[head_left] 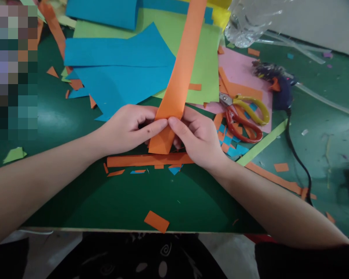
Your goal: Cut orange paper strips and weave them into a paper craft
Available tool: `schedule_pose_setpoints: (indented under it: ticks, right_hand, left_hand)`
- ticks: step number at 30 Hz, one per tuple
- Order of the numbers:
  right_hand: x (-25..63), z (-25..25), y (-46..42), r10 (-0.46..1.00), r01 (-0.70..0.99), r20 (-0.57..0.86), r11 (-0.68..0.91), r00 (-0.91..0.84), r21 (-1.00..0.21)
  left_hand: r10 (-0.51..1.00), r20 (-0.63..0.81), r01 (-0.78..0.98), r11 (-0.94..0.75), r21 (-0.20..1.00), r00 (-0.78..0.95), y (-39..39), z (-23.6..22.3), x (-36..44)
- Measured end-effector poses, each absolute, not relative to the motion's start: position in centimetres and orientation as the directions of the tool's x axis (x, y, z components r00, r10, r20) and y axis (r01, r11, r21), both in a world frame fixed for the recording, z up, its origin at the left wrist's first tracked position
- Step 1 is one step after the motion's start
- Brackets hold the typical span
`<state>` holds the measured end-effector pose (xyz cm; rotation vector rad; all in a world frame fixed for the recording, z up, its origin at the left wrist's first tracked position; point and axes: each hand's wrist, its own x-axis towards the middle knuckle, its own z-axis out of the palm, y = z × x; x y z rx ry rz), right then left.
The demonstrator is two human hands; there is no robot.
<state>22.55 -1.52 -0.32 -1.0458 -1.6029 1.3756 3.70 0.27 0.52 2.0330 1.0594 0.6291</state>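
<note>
A long orange paper strip runs from the top of the view down to the middle of the green table. My left hand and my right hand both pinch its near end, thumbs pressed on top and fingers curled beneath. The strip's end below the thumbs looks folded. A narrower orange strip lies flat on the table just under my hands.
Blue sheets, a green sheet and a pink sheet lie behind. Red-and-yellow scissors sit to the right, next to a dark glue gun with its black cord. Paper scraps litter the table. Clear plastic lies at top right.
</note>
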Motion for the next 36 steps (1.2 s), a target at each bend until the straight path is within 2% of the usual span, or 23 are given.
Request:
schedule_pose_setpoints:
  ticks: [11, 18, 24, 36]
  right_hand:
    - [22.66, -0.25, -1.66, 0.928, 0.141, 0.056, 0.115, -0.369, -0.983]
    - [22.51, -0.13, -1.67, 0.932, 0.159, 0.075, 0.139, -0.354, -0.978]
    - [22.65, -0.23, -1.64, 0.936, 0.195, 0.083, 0.157, -0.343, -0.968]
    - [22.54, -0.1, -1.7, 0.942, 0.237, 0.076, 0.159, -0.326, -0.958]
  left_hand:
    - [0.795, 0.085, 0.49, -0.449, 0.747, 0.6, 0.35, 0.62, 3.78]
    - [0.764, 0.153, 0.476, -0.531, 0.702, 0.627, 0.21, 0.64, 3.71]
    - [0.77, 0.118, 0.503, -0.515, 0.694, 0.627, 0.09, 0.96, 3.79]
    - [0.749, 0.166, 0.457, -0.547, 0.701, 0.642, 0.19, 0.94, 3.76]
